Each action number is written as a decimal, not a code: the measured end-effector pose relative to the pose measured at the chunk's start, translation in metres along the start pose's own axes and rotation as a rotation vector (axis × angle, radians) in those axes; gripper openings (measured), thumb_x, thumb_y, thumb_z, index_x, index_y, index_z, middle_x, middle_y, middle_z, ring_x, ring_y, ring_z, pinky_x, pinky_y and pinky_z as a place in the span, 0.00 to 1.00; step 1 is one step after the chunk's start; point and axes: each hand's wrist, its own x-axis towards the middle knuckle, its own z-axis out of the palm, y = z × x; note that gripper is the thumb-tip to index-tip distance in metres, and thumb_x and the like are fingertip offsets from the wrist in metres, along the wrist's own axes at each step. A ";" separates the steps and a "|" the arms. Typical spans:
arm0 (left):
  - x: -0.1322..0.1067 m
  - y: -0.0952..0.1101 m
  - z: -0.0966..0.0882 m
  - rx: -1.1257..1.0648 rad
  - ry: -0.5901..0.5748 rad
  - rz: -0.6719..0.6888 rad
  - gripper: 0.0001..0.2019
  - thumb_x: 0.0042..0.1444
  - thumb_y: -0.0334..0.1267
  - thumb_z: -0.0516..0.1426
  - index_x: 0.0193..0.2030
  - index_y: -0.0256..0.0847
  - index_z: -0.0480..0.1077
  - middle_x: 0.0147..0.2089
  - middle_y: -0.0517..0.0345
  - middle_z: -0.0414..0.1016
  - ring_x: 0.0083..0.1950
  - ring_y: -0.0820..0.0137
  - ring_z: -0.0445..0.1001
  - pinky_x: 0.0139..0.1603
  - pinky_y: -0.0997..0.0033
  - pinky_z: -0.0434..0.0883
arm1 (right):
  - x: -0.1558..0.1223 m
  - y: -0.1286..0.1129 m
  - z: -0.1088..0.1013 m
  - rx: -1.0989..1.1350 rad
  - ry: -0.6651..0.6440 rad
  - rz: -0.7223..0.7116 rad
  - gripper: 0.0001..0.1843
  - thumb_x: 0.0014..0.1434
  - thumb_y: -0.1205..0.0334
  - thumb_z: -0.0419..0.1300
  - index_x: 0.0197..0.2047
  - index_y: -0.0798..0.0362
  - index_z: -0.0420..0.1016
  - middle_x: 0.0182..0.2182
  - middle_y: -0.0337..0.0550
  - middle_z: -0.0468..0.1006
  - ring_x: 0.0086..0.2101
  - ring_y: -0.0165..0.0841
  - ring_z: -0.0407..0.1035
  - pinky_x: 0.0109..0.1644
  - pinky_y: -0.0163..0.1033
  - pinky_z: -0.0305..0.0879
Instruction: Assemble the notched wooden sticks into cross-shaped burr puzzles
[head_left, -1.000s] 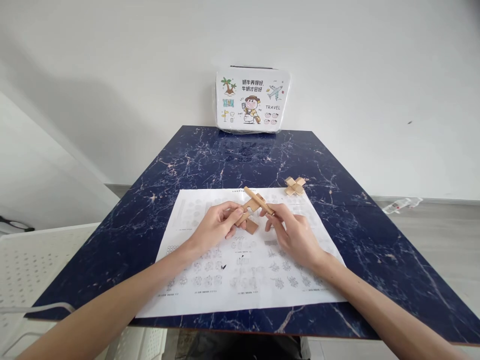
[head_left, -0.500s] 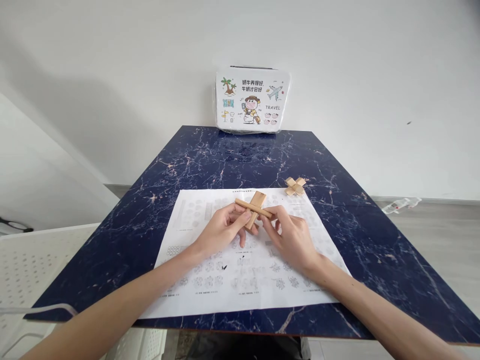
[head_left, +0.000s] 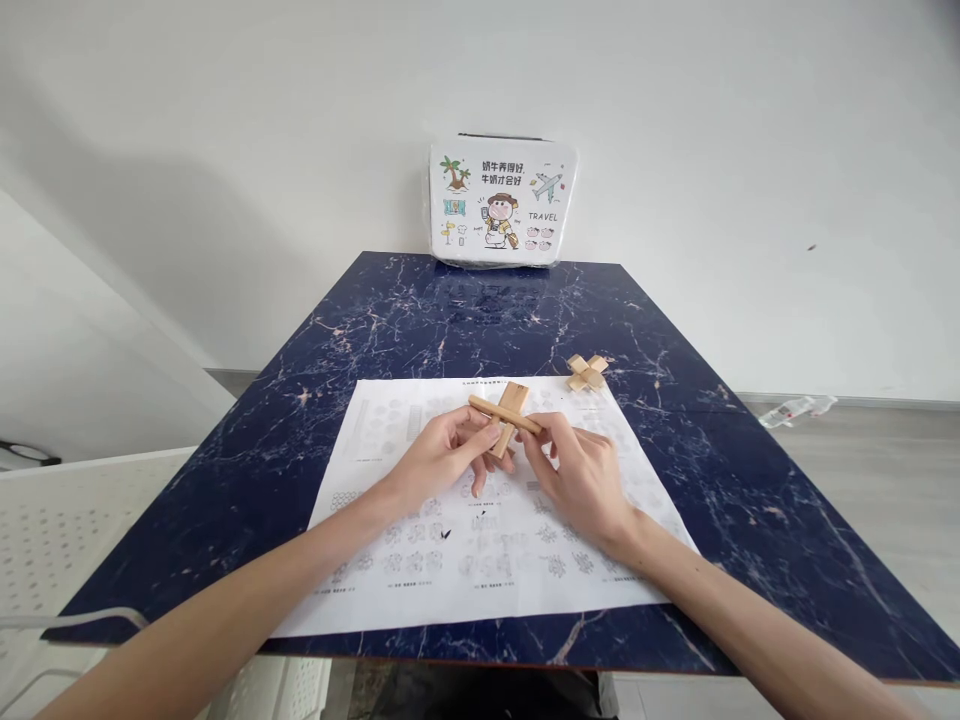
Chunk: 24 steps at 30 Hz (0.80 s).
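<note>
Over the printed sheet (head_left: 420,610), my left hand (head_left: 450,455) is closed on some light wooden puzzle pieces (head_left: 513,398), a flat one of which points up and away. Across that flat piece lies a narrow wooden stick (head_left: 504,413), slanting down to the right. The thumb and fingers of my right hand (head_left: 581,470) pinch the stick's right end. How the pieces fit together underneath is hidden by my left fingers. An assembled wooden cross-shaped puzzle (head_left: 586,372) rests at the sheet's upper right edge.
The dark blue marble-patterned table (head_left: 360,320) meets a white wall. A white case with cartoon prints (head_left: 502,205) stands upright at its far end. White perforated furniture (head_left: 60,530) and a pale cable (head_left: 82,618) are at the left. A clear plastic item (head_left: 795,410) lies beyond the right edge.
The view has shifted very slightly. Both hands keep nearly the same grip, and the wooden pieces between them have tilted a little at most.
</note>
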 end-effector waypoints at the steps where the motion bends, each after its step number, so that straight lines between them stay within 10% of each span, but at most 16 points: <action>1: 0.000 0.000 0.000 -0.001 0.005 -0.001 0.17 0.70 0.52 0.58 0.43 0.39 0.70 0.36 0.54 0.82 0.20 0.76 0.72 0.23 0.73 0.70 | 0.000 -0.001 0.000 0.001 -0.006 0.011 0.07 0.75 0.59 0.53 0.46 0.50 0.71 0.26 0.40 0.82 0.22 0.33 0.74 0.26 0.36 0.58; 24: -0.007 0.001 -0.001 -0.024 -0.028 -0.019 0.19 0.70 0.51 0.59 0.51 0.35 0.72 0.35 0.53 0.81 0.22 0.74 0.75 0.26 0.72 0.75 | -0.001 0.011 -0.004 0.226 -0.120 0.044 0.09 0.75 0.62 0.50 0.55 0.50 0.68 0.33 0.42 0.84 0.27 0.33 0.76 0.31 0.37 0.66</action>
